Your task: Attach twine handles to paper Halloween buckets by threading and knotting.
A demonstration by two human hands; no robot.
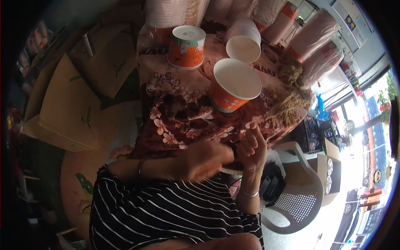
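Both my hands are over the near edge of the cloth-covered table. My left hand [205, 160] reaches across in front of me, smeared by motion; its fingers do not show clearly. Just to its right, my right hand [252, 146] is raised, palm toward me. Its index finger points up, the other fingers are loosely bent, and I see nothing in it. Beyond the hands stands an orange and green paper tub [231, 100], mouth up, white inside. Farther left, a similar tub [186, 52] rests upside down. Bundles of dry straw-like strands [289, 107] lie to the right.
Stacked white tubs [243, 48] lie on their side at the back, near plastic-wrapped stacks [314, 35]. A flowered cloth [166, 112] covers the table. Cardboard boxes [68, 108] stand on the left floor. To the right is a pale plastic chair [314, 175] holding a black bag [273, 183].
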